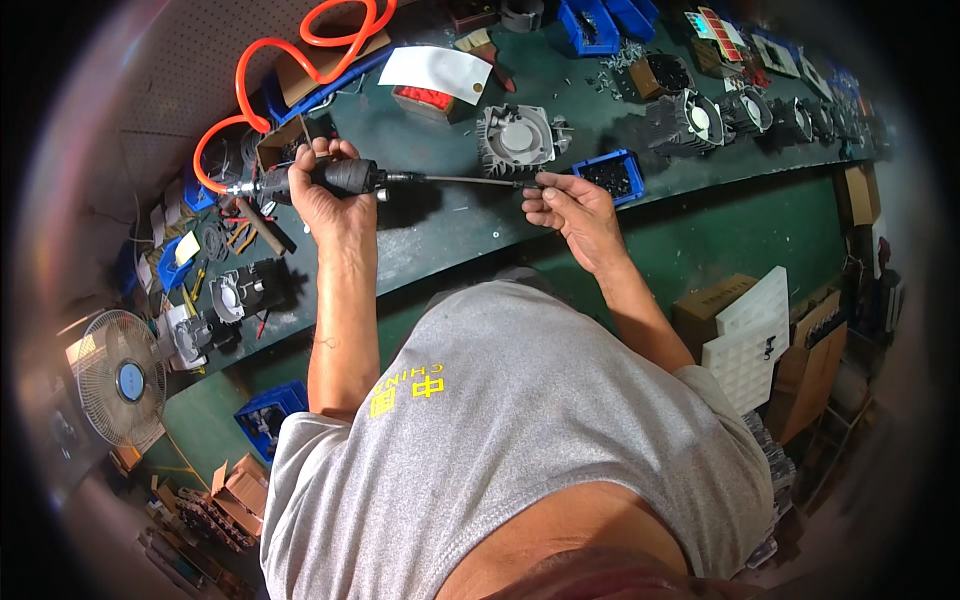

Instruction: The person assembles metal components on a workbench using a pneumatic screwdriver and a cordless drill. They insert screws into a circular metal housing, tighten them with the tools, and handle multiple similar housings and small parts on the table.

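Through my remote view, small black pieces fill a blue bin (635, 182) just beyond the right hand (578, 212), whose fingers pinch near the end of a thin metal shaft (460, 180). I see the left hand (330, 203) gripping the rounded black power tool (350, 178), stretched between both hands before a ribbed grey casting (517, 140).

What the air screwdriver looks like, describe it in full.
The air screwdriver has a thick, dark cylindrical body. A silvery metal fitting at its rear joins an orange hose; a long, slender metallic bit extends from its front. It lies roughly level above the green workbench, pointing right. The left hand grips the body; the right hand's fingers close at the bit's far end.
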The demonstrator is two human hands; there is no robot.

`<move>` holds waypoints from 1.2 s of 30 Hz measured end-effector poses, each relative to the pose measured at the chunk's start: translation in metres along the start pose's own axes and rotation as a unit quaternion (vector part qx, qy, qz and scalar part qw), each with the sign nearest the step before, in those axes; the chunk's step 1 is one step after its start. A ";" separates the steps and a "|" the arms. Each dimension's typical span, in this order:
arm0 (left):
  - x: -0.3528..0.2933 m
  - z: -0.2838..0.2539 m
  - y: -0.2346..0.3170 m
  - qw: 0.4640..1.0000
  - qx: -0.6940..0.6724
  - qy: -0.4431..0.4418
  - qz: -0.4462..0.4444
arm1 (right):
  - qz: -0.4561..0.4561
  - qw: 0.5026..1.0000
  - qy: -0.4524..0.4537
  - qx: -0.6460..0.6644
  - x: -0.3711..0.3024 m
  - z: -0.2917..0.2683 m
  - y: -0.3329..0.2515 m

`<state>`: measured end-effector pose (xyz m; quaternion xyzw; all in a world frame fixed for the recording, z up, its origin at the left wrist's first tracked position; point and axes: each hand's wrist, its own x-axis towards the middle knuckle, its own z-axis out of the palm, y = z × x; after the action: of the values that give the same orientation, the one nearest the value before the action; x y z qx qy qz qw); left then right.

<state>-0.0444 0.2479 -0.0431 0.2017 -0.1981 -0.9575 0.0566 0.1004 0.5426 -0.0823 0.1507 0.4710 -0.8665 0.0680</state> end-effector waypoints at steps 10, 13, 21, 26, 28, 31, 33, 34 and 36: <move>0.002 0.002 -0.004 1.000 0.014 -0.005 0.011 | -0.013 1.000 0.012 -0.020 0.001 0.007 -0.002; 0.002 0.003 -0.005 1.000 0.019 -0.001 0.010 | -0.012 0.999 0.013 -0.033 0.002 0.006 0.000; 0.003 0.003 -0.007 1.000 0.021 -0.009 0.011 | -0.046 0.996 0.033 -0.073 0.002 0.010 -0.001; 0.005 0.003 -0.006 1.000 0.016 -0.008 0.000 | -0.042 0.997 0.040 -0.044 0.002 0.012 -0.001; 0.007 0.004 -0.006 1.000 0.015 0.017 -0.005 | -0.042 0.997 0.049 -0.036 0.001 0.014 0.000; 0.005 0.007 -0.006 0.999 0.010 0.041 -0.012 | -0.049 0.997 0.053 -0.013 0.001 0.015 0.004; 0.003 0.009 -0.006 0.999 0.004 0.050 -0.015 | -0.053 0.997 0.055 -0.002 0.001 0.015 0.006; 0.002 0.009 -0.007 0.999 0.001 0.053 -0.015 | -0.056 0.997 0.056 0.003 0.001 0.015 0.007; 0.001 0.009 -0.006 0.998 0.001 0.060 -0.012 | -0.059 0.996 0.060 0.004 0.001 0.016 0.008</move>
<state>-0.0492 0.2563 -0.0386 0.2608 -0.1931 -0.9442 0.0567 0.0981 0.5249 -0.0809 0.1746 0.4787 -0.8604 -0.0128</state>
